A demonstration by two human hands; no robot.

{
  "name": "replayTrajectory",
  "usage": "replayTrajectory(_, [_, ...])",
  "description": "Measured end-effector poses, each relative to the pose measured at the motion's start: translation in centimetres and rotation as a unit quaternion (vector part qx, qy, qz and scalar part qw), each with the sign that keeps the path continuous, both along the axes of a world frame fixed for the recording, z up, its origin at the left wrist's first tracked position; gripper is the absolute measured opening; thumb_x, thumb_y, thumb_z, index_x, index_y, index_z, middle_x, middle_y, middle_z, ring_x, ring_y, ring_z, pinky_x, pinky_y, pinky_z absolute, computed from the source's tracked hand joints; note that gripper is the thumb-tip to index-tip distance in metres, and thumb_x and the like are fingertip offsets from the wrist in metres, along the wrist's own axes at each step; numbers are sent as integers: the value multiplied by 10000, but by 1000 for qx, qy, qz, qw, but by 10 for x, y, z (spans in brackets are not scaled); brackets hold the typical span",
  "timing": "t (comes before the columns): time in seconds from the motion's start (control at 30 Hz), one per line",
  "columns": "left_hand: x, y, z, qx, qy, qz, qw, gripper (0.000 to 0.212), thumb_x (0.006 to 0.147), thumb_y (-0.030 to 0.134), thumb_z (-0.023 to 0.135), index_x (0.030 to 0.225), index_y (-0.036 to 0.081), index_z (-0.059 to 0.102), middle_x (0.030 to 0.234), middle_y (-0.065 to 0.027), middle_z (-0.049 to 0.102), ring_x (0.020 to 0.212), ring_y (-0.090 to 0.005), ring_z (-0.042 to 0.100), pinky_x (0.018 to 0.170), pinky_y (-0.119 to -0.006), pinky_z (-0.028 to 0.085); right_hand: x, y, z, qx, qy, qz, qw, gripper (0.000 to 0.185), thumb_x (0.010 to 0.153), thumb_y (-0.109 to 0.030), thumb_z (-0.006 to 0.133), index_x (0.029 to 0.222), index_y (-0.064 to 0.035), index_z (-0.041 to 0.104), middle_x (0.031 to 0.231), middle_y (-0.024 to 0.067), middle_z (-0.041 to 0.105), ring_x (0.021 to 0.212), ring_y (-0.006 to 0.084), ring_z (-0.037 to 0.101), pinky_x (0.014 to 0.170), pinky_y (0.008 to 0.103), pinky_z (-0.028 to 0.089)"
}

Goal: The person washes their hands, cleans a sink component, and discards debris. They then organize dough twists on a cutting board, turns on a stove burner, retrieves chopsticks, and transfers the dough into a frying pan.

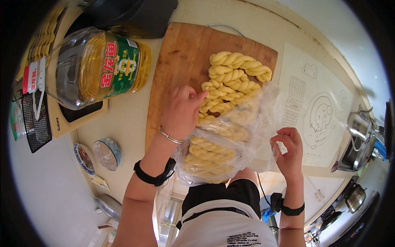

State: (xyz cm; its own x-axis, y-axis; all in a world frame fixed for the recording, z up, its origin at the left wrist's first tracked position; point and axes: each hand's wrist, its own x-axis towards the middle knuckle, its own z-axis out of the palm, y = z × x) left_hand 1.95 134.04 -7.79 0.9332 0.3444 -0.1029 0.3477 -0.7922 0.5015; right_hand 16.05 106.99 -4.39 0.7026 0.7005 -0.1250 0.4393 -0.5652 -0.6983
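Several twisted ropes of raw yellow dough lie in a stacked row on a wooden cutting board. Clear plastic film covers the nearer twists, while the ones at the far end are bare. My right hand pinches the film's right edge between thumb and fingers, off the board's right side. At the left of the row is my left hand, its fingers partly curled and one fingertip at the side of a bare twist. Whether it grips anything is hidden beneath the palm.
A large bottle of cooking oil stands left of the board. Nearer sit a floury bowl and a patterned dish. A printed baking mat covers the right side, with a metal kettle beyond it.
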Motion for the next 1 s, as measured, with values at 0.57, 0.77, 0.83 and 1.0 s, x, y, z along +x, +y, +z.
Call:
replayTrajectory(0.57, [-2, 0, -11, -63, -13, 139, 988, 132, 785, 150, 644, 891, 82, 682, 827, -95, 579, 792, -269, 549, 697, -358, 442, 0, 9, -4, 15, 2, -7, 1000, 173, 648, 44, 663, 780, -52, 605, 873, 93, 549, 791, 266, 547, 664, 339, 444])
replayTrajectory(0.77, [14, -2, -24, -124, 28, 190, 974, 209, 755, 259, 702, 776, 52, 682, 781, -94, 606, 675, -231, 601, 599, -336, 462, -1, 15, -1, 10, -9, -7, 1000, 162, 657, 27, 672, 781, -52, 604, 876, 89, 552, 800, 266, 549, 675, 342, 445])
replayTrajectory(0.83, [17, -2, -26, -129, 27, 195, 972, 222, 751, 269, 709, 773, 50, 681, 784, -95, 608, 660, -220, 607, 590, -327, 467, -2, 15, 0, 5, -6, -12, 1000, 159, 659, 23, 674, 782, -50, 604, 877, 90, 552, 800, 266, 549, 675, 342, 445])
replayTrajectory(1.0, [16, -1, -24, -185, 14, 209, 960, 212, 761, 244, 702, 793, 36, 677, 802, -91, 607, 695, -201, 612, 623, -304, 476, -2, 15, -1, 2, -1, -17, 1000, 158, 666, 21, 672, 791, -47, 604, 882, 92, 553, 799, 269, 550, 677, 340, 447])
